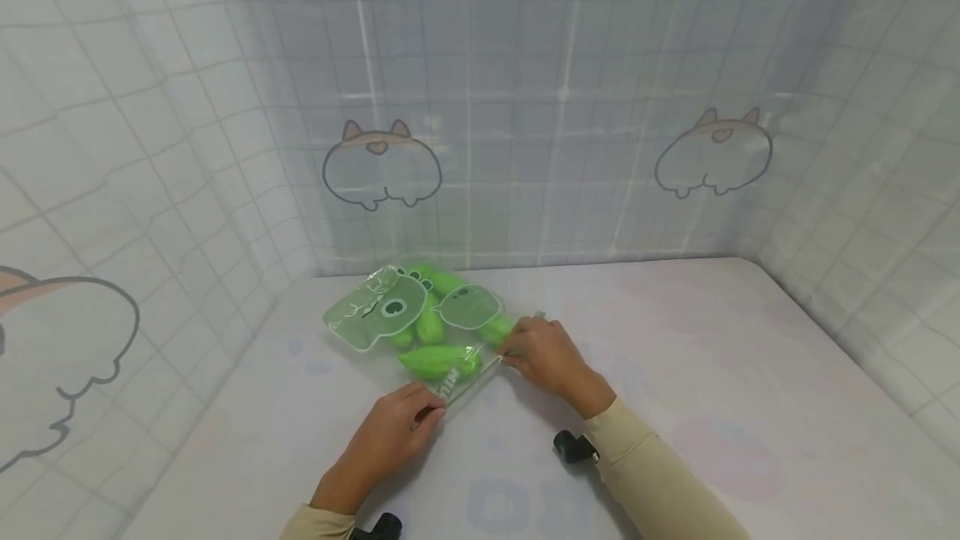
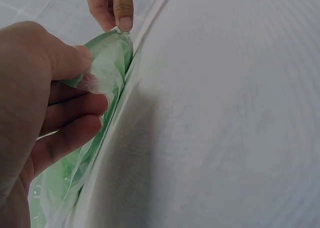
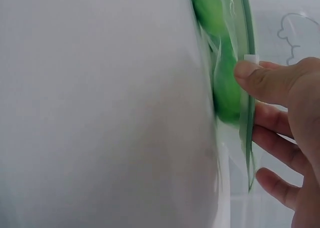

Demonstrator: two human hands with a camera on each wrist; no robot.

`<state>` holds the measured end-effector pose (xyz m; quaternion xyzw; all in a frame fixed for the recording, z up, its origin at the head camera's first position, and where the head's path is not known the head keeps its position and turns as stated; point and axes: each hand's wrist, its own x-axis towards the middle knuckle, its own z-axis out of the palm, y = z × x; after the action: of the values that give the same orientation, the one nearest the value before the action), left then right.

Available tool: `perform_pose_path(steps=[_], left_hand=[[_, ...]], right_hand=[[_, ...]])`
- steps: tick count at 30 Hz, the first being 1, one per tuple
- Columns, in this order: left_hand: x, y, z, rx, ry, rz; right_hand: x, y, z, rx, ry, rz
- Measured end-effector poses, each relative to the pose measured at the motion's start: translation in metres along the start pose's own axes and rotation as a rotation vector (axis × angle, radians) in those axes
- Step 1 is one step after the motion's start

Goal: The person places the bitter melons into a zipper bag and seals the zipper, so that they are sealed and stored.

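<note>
A clear green zip bag [image 1: 468, 307] with printed cartoon faces lies on the table, its zip edge toward me. Several bright green, elongated pieces [image 1: 431, 362] are inside; they look like toy vegetables. My left hand [image 1: 393, 432] pinches the near corner of the bag between thumb and fingers. Farther along the same edge, my right hand [image 1: 547, 354] pinches the white zip slider [image 3: 251, 58] between thumb and forefinger. In the right wrist view the green zip strip [image 3: 247, 17] runs through that grip, with rounded green shapes behind the film.
The pale table [image 1: 675, 340] carries faint printed shapes. Grid-patterned curtains with cartoon animal drawings [image 1: 382, 165] stand behind it and on both sides. A dark wrist-worn device [image 1: 573, 446] sits under the right sleeve, another [image 1: 382, 527] by the left wrist.
</note>
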<state>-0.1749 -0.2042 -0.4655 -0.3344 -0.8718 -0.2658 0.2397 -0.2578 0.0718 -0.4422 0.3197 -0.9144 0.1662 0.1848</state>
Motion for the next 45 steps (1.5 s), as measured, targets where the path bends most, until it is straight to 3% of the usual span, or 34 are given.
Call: perform_pose_path(steps=[4, 14, 25, 30, 37, 45], left_hand=[[0.000, -0.001, 0.000, -0.001, 0.017, 0.031], [0.000, -0.001, -0.002, 0.005, 0.001, 0.005], [-0.001, -0.002, -0.002, 0.009, 0.001, 0.008], [-0.002, -0.001, -0.003, 0.013, 0.006, 0.014], [-0.003, -0.001, 0.000, 0.029, -0.010, -0.021], [-0.004, -0.002, 0.004, 0.028, -0.040, -0.069]], right_hand=[[0.001, 0.005, 0.001, 0.002, 0.007, 0.017], [0.004, 0.012, 0.005, 0.018, 0.041, 0.025], [0.004, 0.021, 0.003, 0.023, 0.006, 0.067], [0.006, 0.028, 0.003, 0.057, -0.015, 0.044], [0.004, 0.033, 0.004, 0.171, -0.067, 0.035], [0.003, 0.032, 0.004, 0.126, -0.043, 0.020]])
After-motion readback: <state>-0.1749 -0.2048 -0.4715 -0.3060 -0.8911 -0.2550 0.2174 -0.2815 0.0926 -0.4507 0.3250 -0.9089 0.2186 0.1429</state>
